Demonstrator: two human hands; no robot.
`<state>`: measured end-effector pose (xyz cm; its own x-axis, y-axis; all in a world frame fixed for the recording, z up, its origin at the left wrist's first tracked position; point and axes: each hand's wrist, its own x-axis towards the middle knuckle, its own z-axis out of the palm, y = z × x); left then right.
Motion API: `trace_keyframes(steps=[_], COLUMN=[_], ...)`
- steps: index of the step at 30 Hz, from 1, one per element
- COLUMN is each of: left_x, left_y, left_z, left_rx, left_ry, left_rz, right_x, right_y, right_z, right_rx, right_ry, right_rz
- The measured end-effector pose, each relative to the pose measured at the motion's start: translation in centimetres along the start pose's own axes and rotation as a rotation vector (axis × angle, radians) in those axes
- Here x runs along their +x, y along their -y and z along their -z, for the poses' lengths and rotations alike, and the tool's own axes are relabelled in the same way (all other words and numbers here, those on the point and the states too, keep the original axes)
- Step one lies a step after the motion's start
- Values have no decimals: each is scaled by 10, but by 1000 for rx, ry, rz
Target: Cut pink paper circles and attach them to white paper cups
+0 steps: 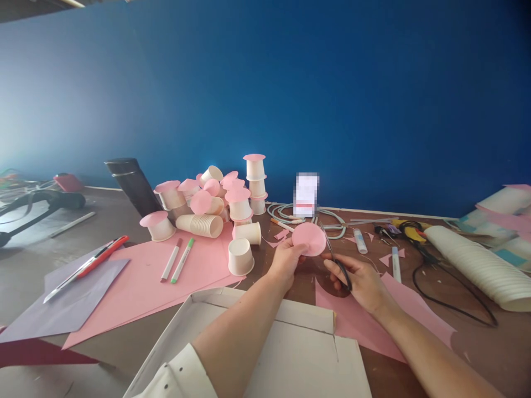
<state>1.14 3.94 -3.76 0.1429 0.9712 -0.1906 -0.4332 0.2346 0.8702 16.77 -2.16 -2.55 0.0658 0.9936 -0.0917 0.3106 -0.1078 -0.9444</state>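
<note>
Flask (135,187) left of cups (203,225); markers (182,261) on paper (136,287); disc (309,239) in left hand (287,262), scissors (343,271) in right hand (365,282)

A pink paper disc (309,239) — nearly a full circle, looking flat — is held up just right of center, pinched at its lower edge. Black-handled scissors (342,271) are held at its right, slim blades slanting up and leftward along the rim; whether they touch is unclear.
</note>
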Motion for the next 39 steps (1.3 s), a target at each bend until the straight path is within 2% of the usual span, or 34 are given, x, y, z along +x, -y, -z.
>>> trace_keyframes(steps=[39], left_x=[3], left_y=[3], left_z=[2], left_rx=[13], left_ry=[-21], left_rz=[-9], right_x=[-1], right_y=[1], right_z=[-1], right_rx=[-1], right_ry=[1], right_rz=[-28])
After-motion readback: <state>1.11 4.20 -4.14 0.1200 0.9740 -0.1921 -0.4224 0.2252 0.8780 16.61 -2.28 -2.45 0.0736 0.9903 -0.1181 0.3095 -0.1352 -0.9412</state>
